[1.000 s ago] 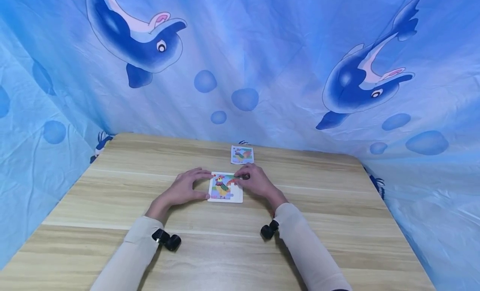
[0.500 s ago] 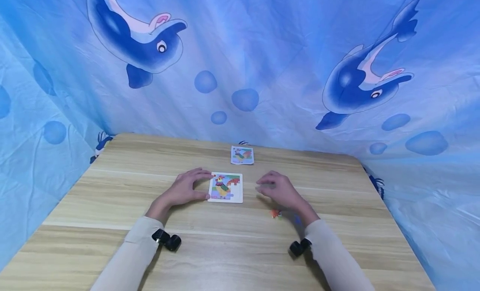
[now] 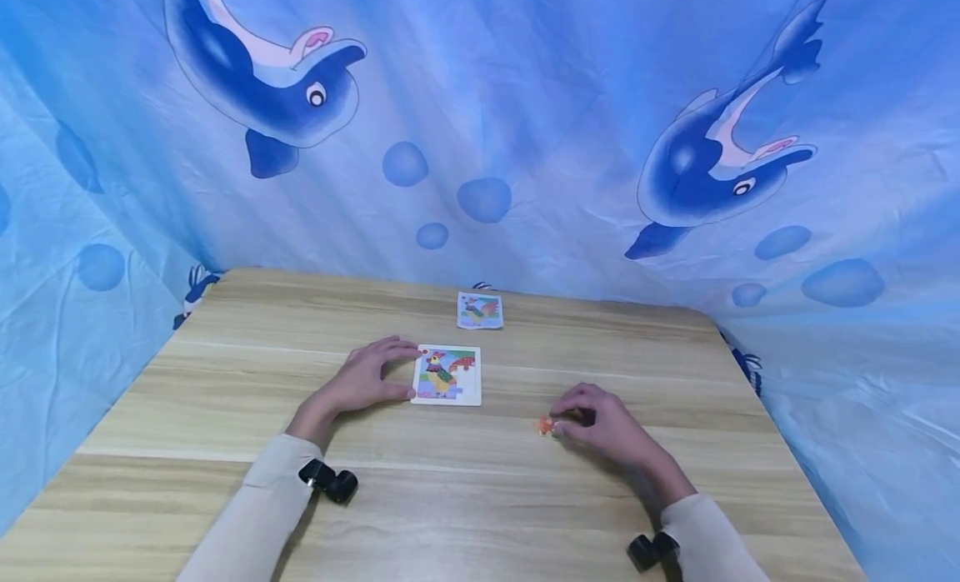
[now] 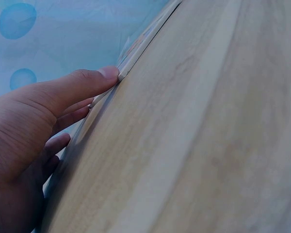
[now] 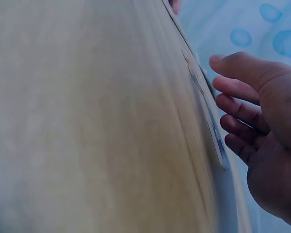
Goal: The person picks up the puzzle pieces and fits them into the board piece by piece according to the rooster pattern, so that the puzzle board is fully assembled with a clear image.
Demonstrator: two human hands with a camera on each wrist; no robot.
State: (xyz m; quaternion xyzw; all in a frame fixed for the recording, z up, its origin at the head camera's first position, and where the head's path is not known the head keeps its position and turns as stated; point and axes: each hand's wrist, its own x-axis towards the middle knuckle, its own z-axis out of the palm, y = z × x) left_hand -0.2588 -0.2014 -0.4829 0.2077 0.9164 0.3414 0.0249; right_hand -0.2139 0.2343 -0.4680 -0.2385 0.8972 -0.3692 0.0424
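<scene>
A jigsaw puzzle tray (image 3: pixel 472 386) with a white rim lies flat mid-table. Its rooster picture fills the left and upper part, and bare white shows at lower right. My left hand (image 3: pixel 362 379) rests at its left side, thumb and index fingertips touching the edge; in the left wrist view the thumb (image 4: pixel 89 83) lies along that edge. On the right, my right hand (image 3: pixel 606 423) hovers with fingertips beside an orange puzzle piece (image 3: pixel 543 426). Its fingers curve loosely, thumb apart from them, in the right wrist view, beside a flat blue-and-white piece (image 5: pixel 215 141) on the table.
Behind the tray lies a small picture card (image 3: pixel 480 311) with the same rooster. The wooden table (image 3: pixel 375 515) ends at a blue curtain (image 3: pixel 555 148) printed with dolphins and bubbles. Each sleeve bears a small black camera.
My right hand has left the upper right corner of the tray, where a red-and-green piece now lies, and moved right and nearer to the loose orange piece. The left hand stays at the tray.
</scene>
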